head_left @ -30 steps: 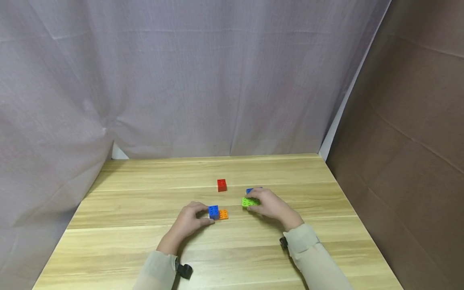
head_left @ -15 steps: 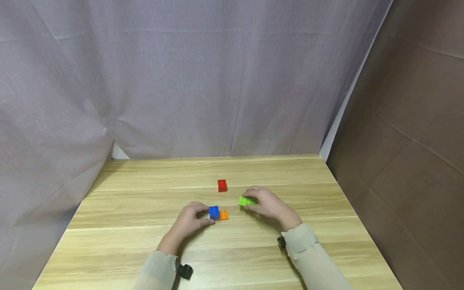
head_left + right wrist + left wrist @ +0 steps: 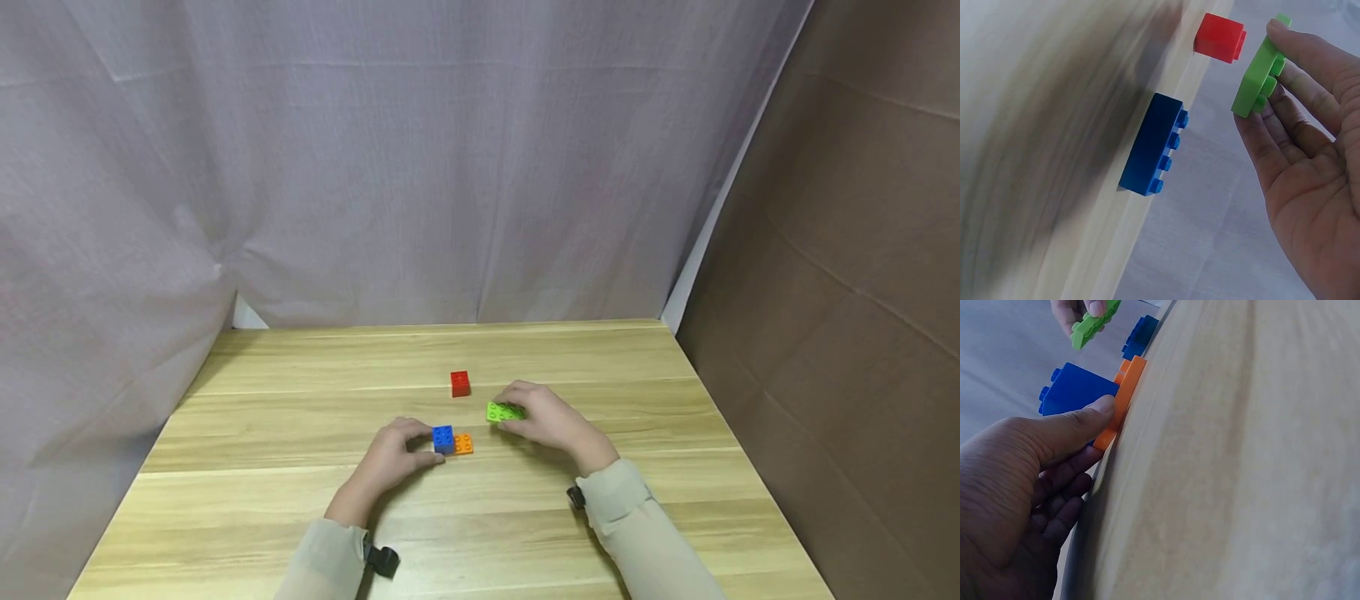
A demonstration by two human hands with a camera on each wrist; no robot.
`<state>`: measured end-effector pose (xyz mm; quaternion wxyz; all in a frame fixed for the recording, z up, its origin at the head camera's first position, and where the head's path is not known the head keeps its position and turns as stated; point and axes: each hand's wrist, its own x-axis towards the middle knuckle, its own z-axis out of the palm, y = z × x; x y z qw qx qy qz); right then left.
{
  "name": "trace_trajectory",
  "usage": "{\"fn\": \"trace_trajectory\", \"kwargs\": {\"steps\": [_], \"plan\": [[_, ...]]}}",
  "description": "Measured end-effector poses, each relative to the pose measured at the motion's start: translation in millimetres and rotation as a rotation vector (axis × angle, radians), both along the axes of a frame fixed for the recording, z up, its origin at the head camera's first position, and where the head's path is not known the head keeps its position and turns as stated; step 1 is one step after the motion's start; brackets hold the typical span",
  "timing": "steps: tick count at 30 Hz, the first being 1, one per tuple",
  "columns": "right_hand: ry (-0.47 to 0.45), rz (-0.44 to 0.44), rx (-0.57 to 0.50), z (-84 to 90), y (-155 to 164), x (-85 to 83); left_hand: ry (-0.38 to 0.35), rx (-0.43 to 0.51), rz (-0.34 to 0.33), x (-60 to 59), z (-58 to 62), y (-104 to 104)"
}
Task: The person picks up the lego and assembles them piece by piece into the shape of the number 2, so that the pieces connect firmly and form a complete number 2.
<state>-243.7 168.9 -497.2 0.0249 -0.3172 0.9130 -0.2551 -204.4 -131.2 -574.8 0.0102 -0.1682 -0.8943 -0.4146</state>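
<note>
My left hand (image 3: pixel 392 454) pinches a blue toy brick (image 3: pixel 443 439) and the thin orange brick (image 3: pixel 462 444) under it, on the table. In the left wrist view the thumb presses at the seam between blue and orange; the orange brick's free studs stick out beyond the blue one. My right hand (image 3: pixel 551 421) holds a thin lime-green brick (image 3: pixel 504 412) between thumb and fingers. The right wrist view shows this green brick (image 3: pixel 1259 78) raised above the table, its studs toward the palm.
A red brick (image 3: pixel 460 384) stands farther back on the wooden table (image 3: pixel 300 500). A long dark blue brick (image 3: pixel 1152 145) lies on the table below the right hand, hidden behind it in the head view. A grey curtain (image 3: pixel 360 167) hangs behind.
My right hand has lifted the green brick off toward the left and slightly back, away from beside the long blue brick. The left hand and its bricks have stayed put.
</note>
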Motion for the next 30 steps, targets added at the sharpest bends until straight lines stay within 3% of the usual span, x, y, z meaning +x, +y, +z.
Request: {"fn": "trace_trajectory", "kwargs": {"steps": [30], "plan": [[0.004, 0.062, 0.014, 21.7, -35.3, 6.4, -0.003, -0.018, 0.002, 0.6, 0.4, 0.1]]}}
